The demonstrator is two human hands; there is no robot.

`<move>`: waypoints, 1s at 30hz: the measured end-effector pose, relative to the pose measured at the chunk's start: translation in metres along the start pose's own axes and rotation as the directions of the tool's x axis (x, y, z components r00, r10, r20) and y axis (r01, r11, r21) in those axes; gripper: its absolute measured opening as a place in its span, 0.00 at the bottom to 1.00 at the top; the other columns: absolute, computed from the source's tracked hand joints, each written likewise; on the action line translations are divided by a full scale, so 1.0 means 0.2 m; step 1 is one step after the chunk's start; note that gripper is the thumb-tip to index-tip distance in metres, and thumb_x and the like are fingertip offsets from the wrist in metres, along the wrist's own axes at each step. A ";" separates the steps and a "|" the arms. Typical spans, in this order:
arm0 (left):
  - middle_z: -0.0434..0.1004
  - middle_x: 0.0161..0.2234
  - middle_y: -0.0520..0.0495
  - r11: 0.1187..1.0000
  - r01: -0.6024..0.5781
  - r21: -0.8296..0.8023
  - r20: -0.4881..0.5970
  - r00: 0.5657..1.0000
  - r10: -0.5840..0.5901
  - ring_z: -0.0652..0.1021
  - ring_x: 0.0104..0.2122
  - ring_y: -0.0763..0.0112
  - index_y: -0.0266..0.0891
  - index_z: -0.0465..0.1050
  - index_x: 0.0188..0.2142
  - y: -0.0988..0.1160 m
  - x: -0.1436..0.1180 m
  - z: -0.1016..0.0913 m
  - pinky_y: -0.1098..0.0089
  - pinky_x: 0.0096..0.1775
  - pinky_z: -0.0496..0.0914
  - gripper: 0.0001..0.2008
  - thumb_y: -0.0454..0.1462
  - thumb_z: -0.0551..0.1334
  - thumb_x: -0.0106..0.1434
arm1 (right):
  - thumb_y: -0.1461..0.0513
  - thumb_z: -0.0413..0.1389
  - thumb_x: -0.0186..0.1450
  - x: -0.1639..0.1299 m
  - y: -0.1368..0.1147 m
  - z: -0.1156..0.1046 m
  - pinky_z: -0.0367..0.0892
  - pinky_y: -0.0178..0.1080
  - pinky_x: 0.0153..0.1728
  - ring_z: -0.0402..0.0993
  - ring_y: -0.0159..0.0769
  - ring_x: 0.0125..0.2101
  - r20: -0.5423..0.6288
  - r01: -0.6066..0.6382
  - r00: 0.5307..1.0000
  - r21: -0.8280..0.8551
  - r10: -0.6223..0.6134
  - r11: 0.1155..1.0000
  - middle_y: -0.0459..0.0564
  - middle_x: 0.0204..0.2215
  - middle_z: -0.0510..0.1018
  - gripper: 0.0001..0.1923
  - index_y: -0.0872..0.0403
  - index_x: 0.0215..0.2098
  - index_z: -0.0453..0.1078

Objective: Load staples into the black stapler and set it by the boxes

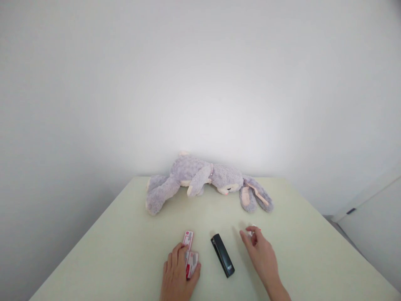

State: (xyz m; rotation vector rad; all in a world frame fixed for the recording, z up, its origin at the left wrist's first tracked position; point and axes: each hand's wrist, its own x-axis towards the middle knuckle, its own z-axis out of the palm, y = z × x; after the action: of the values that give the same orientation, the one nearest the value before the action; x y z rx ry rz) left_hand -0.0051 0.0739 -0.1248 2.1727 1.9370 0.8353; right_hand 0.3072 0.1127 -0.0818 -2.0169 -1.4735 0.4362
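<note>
My left hand [178, 274] lies over small red-and-white boxes [193, 260], its thumb along their right side and its fingers on the left. One box [188, 238] sticks out beyond the fingertips; how many lie under the palm is hidden. A black stapler [223, 256] rests at a slant on the table between my two hands. On the right, my right hand [258, 247] has curled fingers around a small white-and-red piece [255, 228], mostly hidden behind the index finger. Whether that piece touches the table I cannot tell.
A grey-purple plush rabbit [194, 171] lies on its side along the back of the pale green table [119, 251], ears to the right. Behind it rises a white wall [200, 83]. A white door or panel with a dark handle [351, 211] is at the right.
</note>
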 end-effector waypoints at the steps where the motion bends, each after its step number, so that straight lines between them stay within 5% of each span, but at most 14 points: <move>1: 0.69 0.60 0.40 1.000 -0.002 -0.002 0.002 1.000 0.002 0.72 0.56 0.54 0.44 0.67 0.58 0.00 0.00 0.00 0.55 0.52 0.69 0.23 0.48 0.60 0.66 | 0.41 0.47 0.69 0.05 0.06 -0.04 0.63 0.38 0.32 0.76 0.42 0.32 -0.024 -0.025 0.999 -0.035 0.024 0.999 0.47 0.31 0.77 0.28 0.49 0.54 0.67; 6: 0.69 0.60 0.41 1.000 0.010 -0.007 0.005 1.000 -0.010 0.72 0.56 0.54 0.45 0.66 0.58 0.01 0.00 0.00 0.54 0.53 0.68 0.22 0.47 0.60 0.66 | 0.45 0.51 0.67 0.28 0.16 -0.11 0.65 0.39 0.34 0.78 0.42 0.34 0.107 0.019 0.994 -0.073 -0.011 0.997 0.50 0.32 0.80 0.25 0.53 0.50 0.73; 13: 0.69 0.60 0.40 1.000 0.018 -0.002 0.006 1.000 -0.018 0.73 0.56 0.54 0.45 0.67 0.57 0.04 0.00 -0.02 0.54 0.52 0.68 0.21 0.47 0.59 0.67 | 0.51 0.56 0.70 0.47 -0.26 0.18 0.69 0.39 0.41 0.77 0.36 0.36 0.328 0.187 0.931 -0.053 -0.160 0.981 0.47 0.34 0.81 0.15 0.53 0.41 0.77; 17: 0.71 0.58 0.40 0.999 0.023 0.043 -0.020 1.000 -0.022 0.74 0.53 0.55 0.44 0.69 0.56 0.05 0.01 -0.03 0.56 0.51 0.69 0.22 0.47 0.61 0.65 | 0.48 0.59 0.70 0.42 -0.54 0.36 0.72 0.44 0.44 0.77 0.36 0.38 0.447 0.280 0.865 -0.048 -0.231 0.959 0.47 0.39 0.80 0.17 0.54 0.42 0.74; 21: 0.72 0.57 0.40 0.997 0.015 0.074 -0.078 0.997 -0.010 0.74 0.54 0.54 0.44 0.69 0.56 0.05 0.01 -0.03 0.56 0.51 0.70 0.21 0.46 0.61 0.65 | 0.46 0.68 0.57 0.28 -0.68 0.43 0.68 0.39 0.39 0.77 0.37 0.36 0.503 0.357 0.813 -0.032 -0.294 0.933 0.47 0.34 0.82 0.19 0.52 0.34 0.77; 25: 0.71 0.59 0.39 0.998 -0.002 0.068 -0.098 0.995 0.009 0.72 0.58 0.53 0.43 0.68 0.59 0.03 0.00 -0.01 0.53 0.53 0.69 0.23 0.47 0.60 0.66 | 0.49 0.70 0.53 0.16 -0.71 0.40 0.63 0.35 0.36 0.77 0.37 0.34 0.490 0.403 0.791 0.033 -0.366 0.915 0.45 0.30 0.82 0.15 0.48 0.32 0.80; 30: 0.61 0.69 0.40 0.993 -0.079 0.088 -0.060 0.995 0.085 0.65 0.66 0.54 0.44 0.53 0.70 0.01 0.00 -0.01 0.51 0.60 0.66 0.33 0.46 0.58 0.69 | 0.52 0.62 0.63 0.10 -0.63 0.22 0.62 0.38 0.50 0.74 0.41 0.48 0.333 0.377 0.855 0.125 -0.397 0.918 0.48 0.40 0.82 0.18 0.46 0.50 0.77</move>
State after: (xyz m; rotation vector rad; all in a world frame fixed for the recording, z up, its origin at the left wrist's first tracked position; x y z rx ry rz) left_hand -0.0042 0.0727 -0.1221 2.3162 1.9592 0.8600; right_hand 0.1948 0.1696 -0.0342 -1.5905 -2.0107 0.6815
